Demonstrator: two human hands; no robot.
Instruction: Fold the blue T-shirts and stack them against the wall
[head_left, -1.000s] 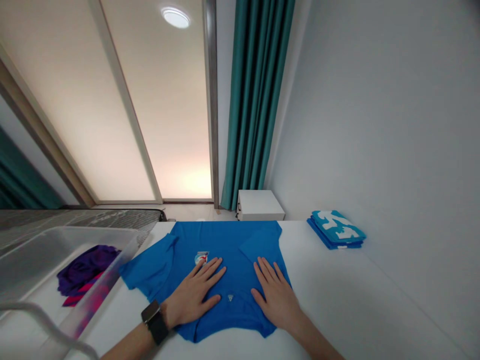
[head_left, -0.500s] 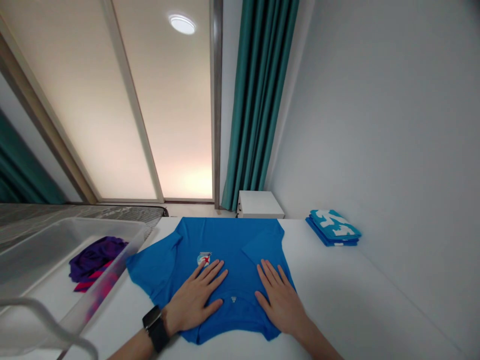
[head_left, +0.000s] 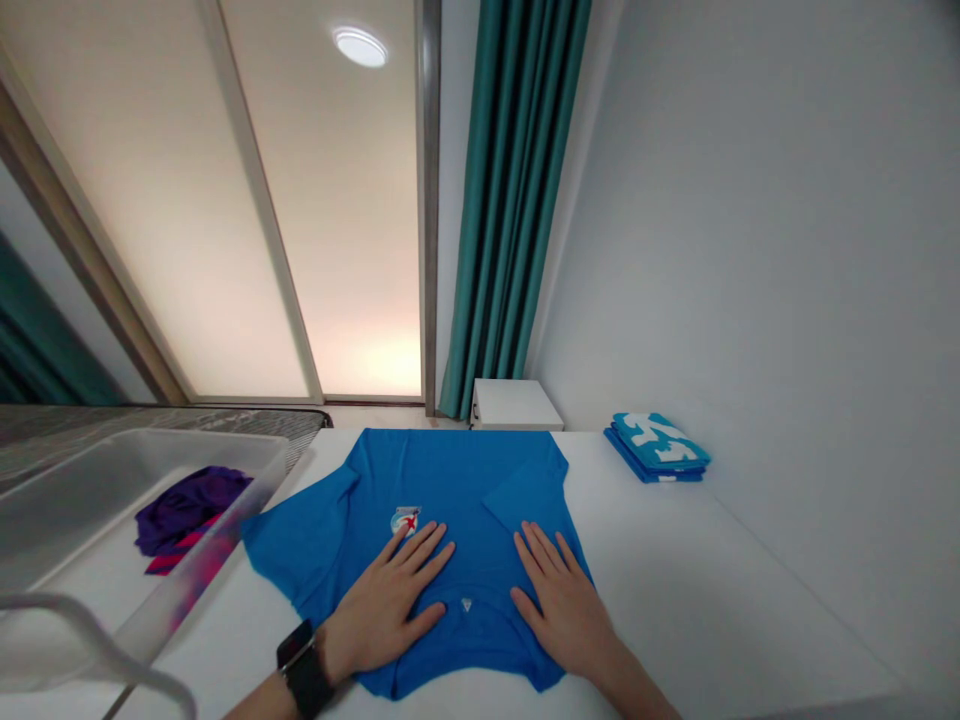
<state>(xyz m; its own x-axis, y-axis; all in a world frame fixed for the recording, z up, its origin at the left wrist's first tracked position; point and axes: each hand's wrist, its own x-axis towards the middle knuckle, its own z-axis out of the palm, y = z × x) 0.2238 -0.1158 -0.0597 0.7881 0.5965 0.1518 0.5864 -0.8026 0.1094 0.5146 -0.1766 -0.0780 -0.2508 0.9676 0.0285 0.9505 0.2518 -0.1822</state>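
Note:
A blue T-shirt [head_left: 450, 480] lies spread on the white table, its collar toward me and a small round badge with a red mark on its chest. My left hand [head_left: 394, 600] rests flat on the shirt just below the badge, fingers stretched, a dark watch on the wrist. On the shirt's right part lies my right hand [head_left: 559, 600], palm down with fingers apart. The left sleeve reaches out sideways; the right sleeve is folded in over the body, above my right fingertips. Neither hand grips the cloth.
A translucent plastic bin [head_left: 277, 455] stands at the left with purple and red clothes [head_left: 191, 510] inside. A stack of folded blue clothes [head_left: 656, 450] sits at the back right beside the wall. A grey curved bar [head_left: 97, 635] crosses the lower left corner.
My view has shifted slightly. Both hands stay flat on the shirt in nearly the same places, and the shirt looks almost the same.

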